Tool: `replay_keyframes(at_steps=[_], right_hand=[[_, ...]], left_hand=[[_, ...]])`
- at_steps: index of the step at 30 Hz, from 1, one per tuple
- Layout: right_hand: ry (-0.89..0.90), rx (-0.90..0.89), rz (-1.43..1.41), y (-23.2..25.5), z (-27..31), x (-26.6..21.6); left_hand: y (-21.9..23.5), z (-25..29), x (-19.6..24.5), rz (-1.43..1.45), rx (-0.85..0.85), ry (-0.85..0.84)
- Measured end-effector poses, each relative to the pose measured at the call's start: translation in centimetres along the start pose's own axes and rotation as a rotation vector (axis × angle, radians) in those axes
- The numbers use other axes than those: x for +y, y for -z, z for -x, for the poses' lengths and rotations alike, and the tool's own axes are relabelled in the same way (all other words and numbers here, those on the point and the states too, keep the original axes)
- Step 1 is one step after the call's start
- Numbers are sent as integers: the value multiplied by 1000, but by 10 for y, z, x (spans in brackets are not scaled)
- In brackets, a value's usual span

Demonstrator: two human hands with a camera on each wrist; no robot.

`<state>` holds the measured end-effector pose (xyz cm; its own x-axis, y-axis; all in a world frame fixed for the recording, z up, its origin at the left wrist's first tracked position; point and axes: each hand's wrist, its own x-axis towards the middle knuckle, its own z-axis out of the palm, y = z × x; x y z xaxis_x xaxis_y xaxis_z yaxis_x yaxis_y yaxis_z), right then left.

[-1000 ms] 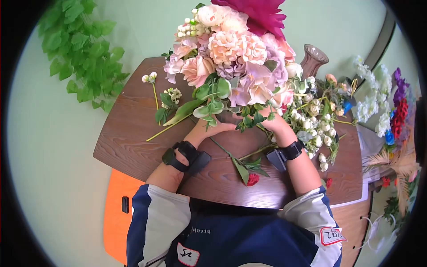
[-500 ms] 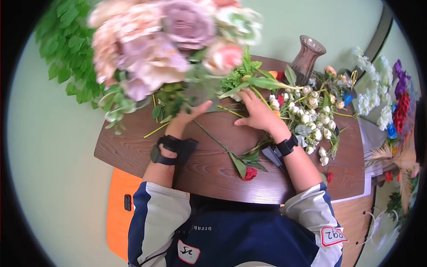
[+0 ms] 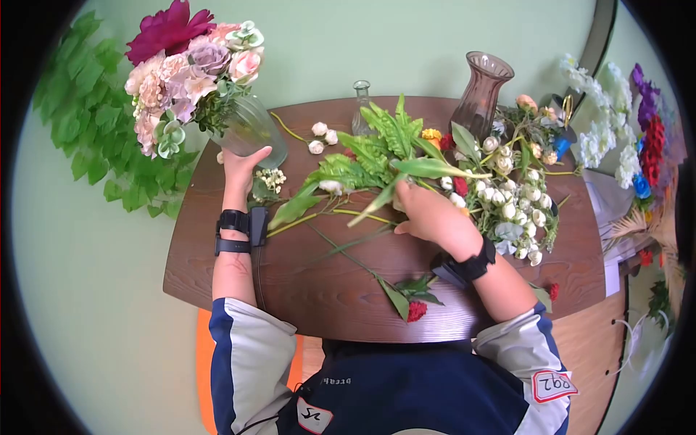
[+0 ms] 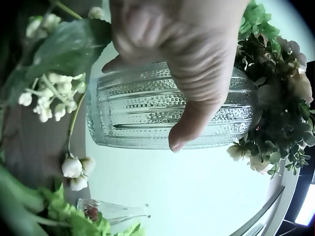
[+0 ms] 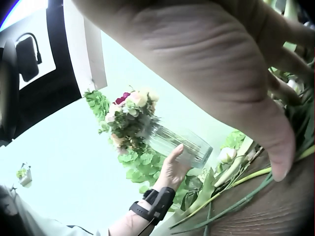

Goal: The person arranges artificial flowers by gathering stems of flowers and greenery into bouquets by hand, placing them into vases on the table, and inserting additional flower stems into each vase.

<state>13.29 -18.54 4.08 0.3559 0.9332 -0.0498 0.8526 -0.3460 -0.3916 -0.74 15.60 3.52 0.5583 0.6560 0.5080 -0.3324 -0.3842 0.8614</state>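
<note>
My left hand (image 3: 241,171) grips a clear ribbed glass vase (image 3: 255,129) at the table's far left, thumb and fingers around its side. The vase leans to the left, and a bouquet (image 3: 190,80) of pink, peach and lilac flowers with one big magenta bloom fills its mouth. In the left wrist view its textured glass (image 4: 138,105) shows beneath the thumb. My right hand (image 3: 438,221) is low over loose green leafy stems (image 3: 373,163) at mid-table. Its thumb (image 5: 280,157) stands apart from the fingers, beside thin stems; the fingertips are partly hidden among leaves.
A smoky fluted vase (image 3: 482,90) and a small clear bottle (image 3: 361,109) stand at the back. White blooms (image 3: 515,206) crowd the table's right side. A red flower (image 3: 417,311) lies near the front edge. Green vines (image 3: 94,130) hang at left; more flowers (image 3: 652,181) are at far right.
The vase with its bouquet has gone from the middle to the far left in my left hand. My right hand has come away from it and moved down over the loose stems.
</note>
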Motion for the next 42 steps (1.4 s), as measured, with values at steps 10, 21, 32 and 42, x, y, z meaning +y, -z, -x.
replay_keyframes(at_steps=[10, 21, 32, 42], right_hand=[[-255, 221, 0, 2, 25, 31], [-158, 234, -35, 20, 35, 19], [154, 401, 195, 69, 62, -13], [-464, 629, 254, 128, 196, -14]], left_hand=[[45, -52, -63, -53, -93, 62], [49, -30, -82, -110, -176, 166], [53, -22, -97, -405, -321, 57], [36, -10, -78, -430, -487, 239]])
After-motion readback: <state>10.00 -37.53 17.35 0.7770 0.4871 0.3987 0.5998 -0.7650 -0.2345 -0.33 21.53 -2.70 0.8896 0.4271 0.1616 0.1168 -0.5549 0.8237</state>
